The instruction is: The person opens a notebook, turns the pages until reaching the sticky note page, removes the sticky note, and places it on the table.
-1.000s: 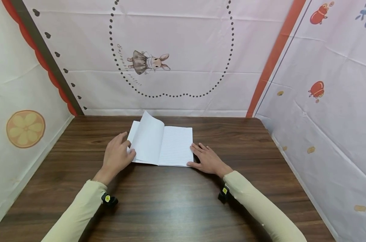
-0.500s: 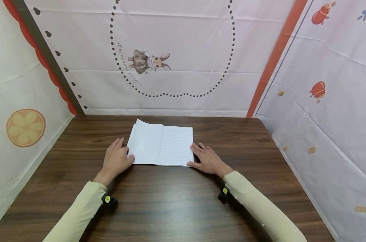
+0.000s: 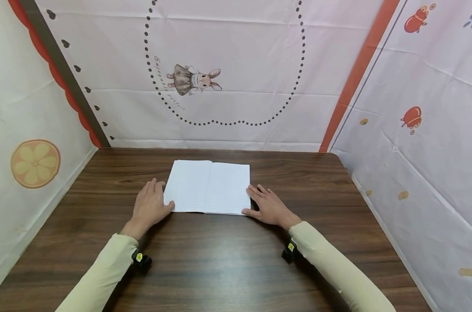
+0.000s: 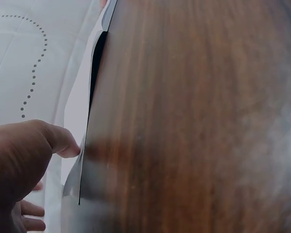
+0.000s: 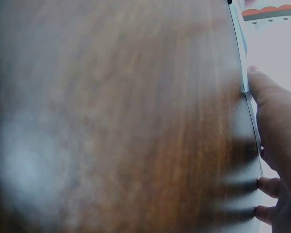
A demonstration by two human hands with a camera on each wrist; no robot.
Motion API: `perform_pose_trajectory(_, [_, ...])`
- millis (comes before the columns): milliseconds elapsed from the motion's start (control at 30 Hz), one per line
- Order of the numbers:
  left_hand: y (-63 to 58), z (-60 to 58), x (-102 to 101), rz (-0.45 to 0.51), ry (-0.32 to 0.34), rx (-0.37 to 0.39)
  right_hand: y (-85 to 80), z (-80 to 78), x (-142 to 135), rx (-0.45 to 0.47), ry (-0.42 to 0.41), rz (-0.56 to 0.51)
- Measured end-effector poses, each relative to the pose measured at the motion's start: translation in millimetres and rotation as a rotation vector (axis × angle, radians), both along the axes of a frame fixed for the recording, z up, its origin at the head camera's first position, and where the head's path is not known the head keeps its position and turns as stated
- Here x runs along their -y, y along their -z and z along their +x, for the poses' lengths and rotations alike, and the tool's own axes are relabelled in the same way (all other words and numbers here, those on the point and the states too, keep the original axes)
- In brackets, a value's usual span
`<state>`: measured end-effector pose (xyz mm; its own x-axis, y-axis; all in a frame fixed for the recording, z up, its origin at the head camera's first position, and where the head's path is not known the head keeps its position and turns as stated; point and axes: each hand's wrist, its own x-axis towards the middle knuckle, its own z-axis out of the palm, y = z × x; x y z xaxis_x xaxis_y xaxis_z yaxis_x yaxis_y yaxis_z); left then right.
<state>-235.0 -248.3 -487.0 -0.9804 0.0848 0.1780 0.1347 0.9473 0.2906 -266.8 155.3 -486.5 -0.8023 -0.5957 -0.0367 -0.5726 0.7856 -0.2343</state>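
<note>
An open notebook (image 3: 208, 187) with lined white pages lies on the dark wooden table (image 3: 216, 260), both halves spread flat. At its lower left corner is my left hand (image 3: 149, 204), thumb pressing on the page and the other fingers stretched out past the left edge. In the left wrist view the thumb (image 4: 63, 141) bears on the notebook's edge, where the paper bows up slightly. My right hand (image 3: 270, 207) rests at the right edge, its fingers spread and its thumb on the lower right corner. The right wrist view shows that thumb (image 5: 262, 85) on the page.
Behind the table hangs a white cloth (image 3: 239, 56) printed with a rabbit and dotted line. Similar printed cloths flank the left (image 3: 25, 108) and right (image 3: 434, 164) sides. Each sleeve carries a small black wrist camera (image 3: 142, 260).
The raised page has come down to the left and now lies flat. My left hand's fingers have straightened beside the edge; the right hand has stayed in place.
</note>
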Motion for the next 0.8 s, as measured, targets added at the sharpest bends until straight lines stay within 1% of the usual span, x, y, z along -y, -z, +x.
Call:
perform_pose_trajectory(67, [1.1,-0.3,0,-0.017,0.032,0.018,0.2,0.6,-1,-0.002,0.001,0.002])
perform_pose_trajectory(233, [2.5,0.3,-1,-0.095,0.165,0.081,1.2,0.1,-2,-0.009,-0.004,-0.012])
perform_pose_trajectory(300, [3.3,1.0,0,-0.101,0.194,0.107,1.9,-0.5,-2,-0.009,-0.004,-0.013])
perform_pose_trajectory(467, [4.4,3.1,4,-0.080,0.203,0.142,3.9,-2.0,-2,-0.001,0.003,-0.008])
perform_pose_trajectory(667, [0.0,4.1,10,-0.061,0.220,0.122,3.3,-1.9,-1,0.018,0.007,-0.001])
perform_pose_trajectory(800, [-2.3,3.7,15,-0.050,0.236,0.112,3.0,-1.6,-1,0.012,0.003,0.007])
